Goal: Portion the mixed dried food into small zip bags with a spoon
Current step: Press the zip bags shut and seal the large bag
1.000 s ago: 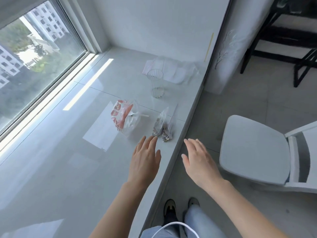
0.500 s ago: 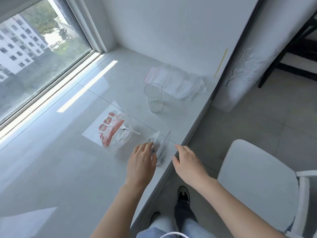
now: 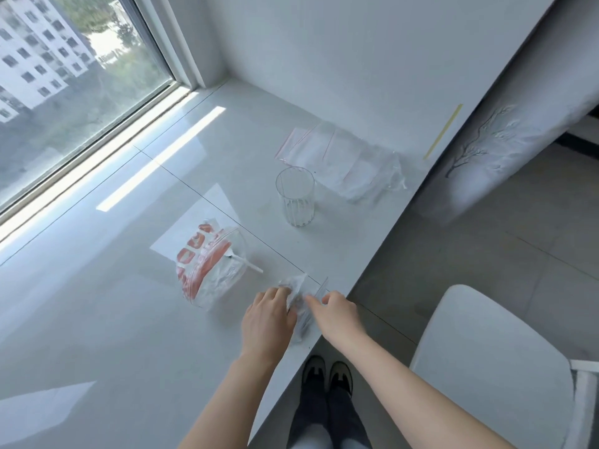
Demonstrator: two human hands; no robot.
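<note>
On the pale sill (image 3: 107,319) under the window (image 3: 64,76), a clear glass (image 3: 295,197) stands upright with nothing visible in it, between a loose heap of flat zip bags (image 3: 340,160) by the far wall and the big bag (image 3: 210,267) nearer the person. The big bag is clear with red print, lies slumped with its mouth open toward the right, and a white spoon (image 3: 246,263) sticks out of that mouth, its handle resting on the sill; what lies inside the bag cannot be made out. Just right of it, close to the sill's edge, are two small bags (image 3: 301,306) side by side, each with some dark dried food low down. The left hand (image 3: 267,322) rests on the nearer-left one, fingers curled onto its plastic, apparently gripping it. The right hand (image 3: 337,314) comes in from over the edge, its fingertips pinching the upper rim of the other small bag. Nothing stands between the hands and the small bags; the spoon's handle lies just beyond the left fingers, apart from them. A thin yellow strip (image 3: 442,132) runs along the wall corner. Below the sill, a white chair (image 3: 486,361) stands on the grey floor (image 3: 486,254), and two dark shoes (image 3: 327,374) show by the sill's base
</note>
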